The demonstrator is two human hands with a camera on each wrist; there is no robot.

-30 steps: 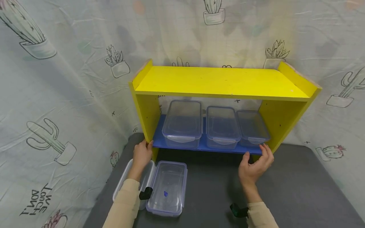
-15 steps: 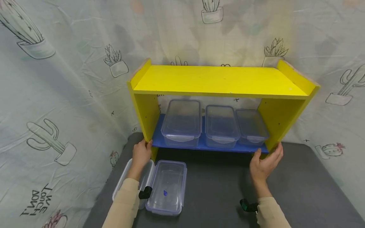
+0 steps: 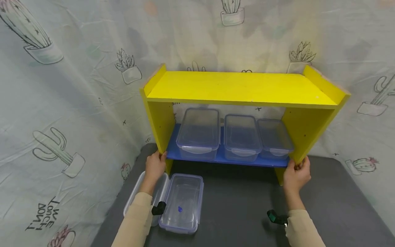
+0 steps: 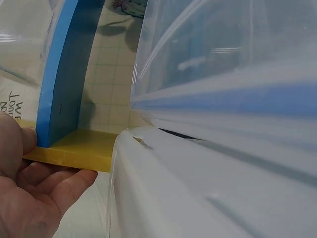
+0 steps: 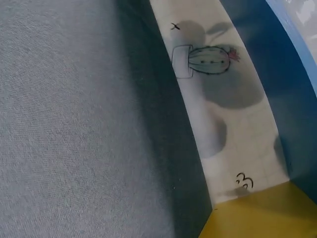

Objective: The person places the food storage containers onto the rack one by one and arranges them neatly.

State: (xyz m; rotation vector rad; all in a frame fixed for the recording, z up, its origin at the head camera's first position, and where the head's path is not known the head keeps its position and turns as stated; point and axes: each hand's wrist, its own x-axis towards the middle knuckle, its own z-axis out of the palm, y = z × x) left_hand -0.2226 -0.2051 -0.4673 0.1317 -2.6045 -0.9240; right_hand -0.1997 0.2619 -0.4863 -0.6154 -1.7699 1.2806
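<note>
A yellow shelf (image 3: 240,87) with a blue lower board (image 3: 173,147) stands against the curtain. My left hand (image 3: 155,167) grips the front edge of its left side panel near the blue board. The left wrist view shows that thumb on one side of the yellow panel (image 4: 81,146) and the fingers under the other. On the right side panel (image 3: 300,137), my right hand (image 3: 297,175) holds the front edge between thumb and curled fingers; the right wrist view shows no hand. Three clear lidded containers sit on the blue board: large (image 3: 199,128), medium (image 3: 241,133), small (image 3: 274,135).
On the dark grey table (image 3: 234,206) lies a clear container (image 3: 182,202) with a small blue mark. Another clear container (image 3: 162,188) beside it is partly behind my left arm. A cactus-print curtain (image 3: 92,103) rises behind and at the sides.
My right hand has moved right from the blue board's front edge to the right side panel, and its fingers have curled round it. My left hand stays in place.
</note>
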